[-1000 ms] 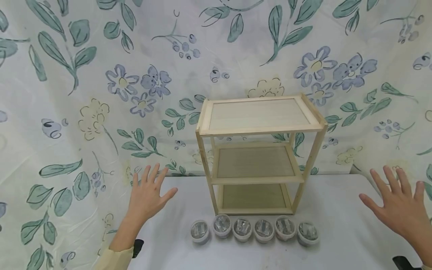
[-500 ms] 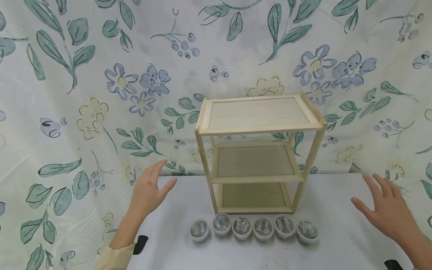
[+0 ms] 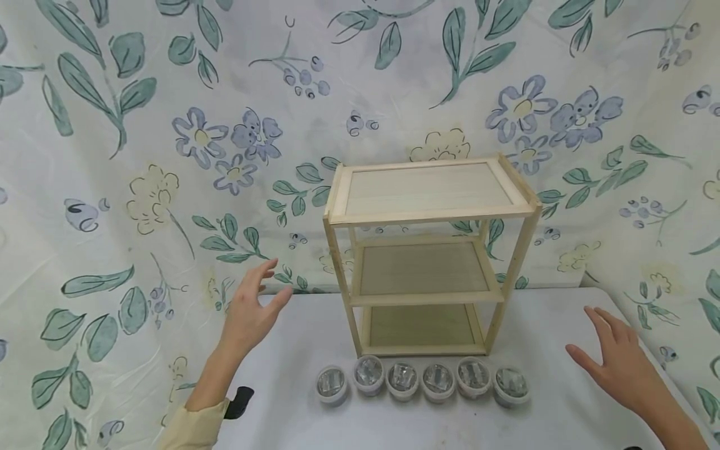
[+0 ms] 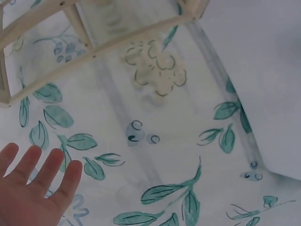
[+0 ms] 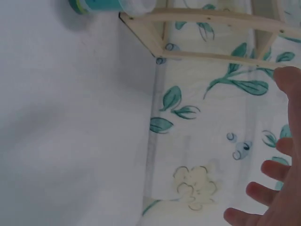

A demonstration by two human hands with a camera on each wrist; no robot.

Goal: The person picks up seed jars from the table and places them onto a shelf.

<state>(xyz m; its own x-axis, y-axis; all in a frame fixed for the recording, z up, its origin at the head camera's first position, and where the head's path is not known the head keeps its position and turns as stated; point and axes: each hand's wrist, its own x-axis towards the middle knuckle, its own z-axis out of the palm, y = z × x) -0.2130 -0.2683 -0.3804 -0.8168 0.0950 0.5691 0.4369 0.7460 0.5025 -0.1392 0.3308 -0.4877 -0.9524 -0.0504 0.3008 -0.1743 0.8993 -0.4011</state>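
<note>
While the shelf [image 3: 425, 270] stands between, left hand [image 3: 249, 314] and right hand [image 3: 617, 362] hover

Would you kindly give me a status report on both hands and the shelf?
Left hand, right hand: holding nothing, on either side of the wooden shelf. Shelf upright, untouched. Possibly in the way: six round tubs across its front.

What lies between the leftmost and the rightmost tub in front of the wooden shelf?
Four similar tubs stand there in an uneven row; the head view shows it.

left hand [image 3: 244, 315], right hand [image 3: 615, 362]: bare | sleeve [image 3: 194, 428]: pale yellow | wrist piece [image 3: 240, 403]: black
</note>
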